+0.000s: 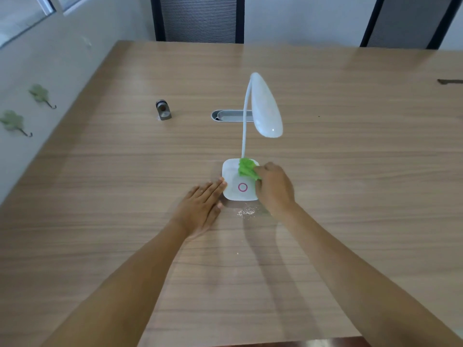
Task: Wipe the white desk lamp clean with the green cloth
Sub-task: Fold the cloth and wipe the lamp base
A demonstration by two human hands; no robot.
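The white desk lamp (pixel 265 108) stands on the wooden table, its thin neck rising from a square white base (pixel 231 190) with a pink ring button. My right hand (pixel 274 189) grips the crumpled green cloth (pixel 246 169) and presses it on the far right part of the base, by the foot of the neck. My left hand (pixel 203 206) lies flat on the table with fingers together, its fingertips touching the base's left edge.
Pale crumbs or dust (pixel 246 211) lie on the table just in front of the base. A small metal holder (pixel 163 110) and a grey cable slot (pixel 231 115) sit farther back. Two dark chairs (pixel 198 18) stand behind the table; the wall is at left.
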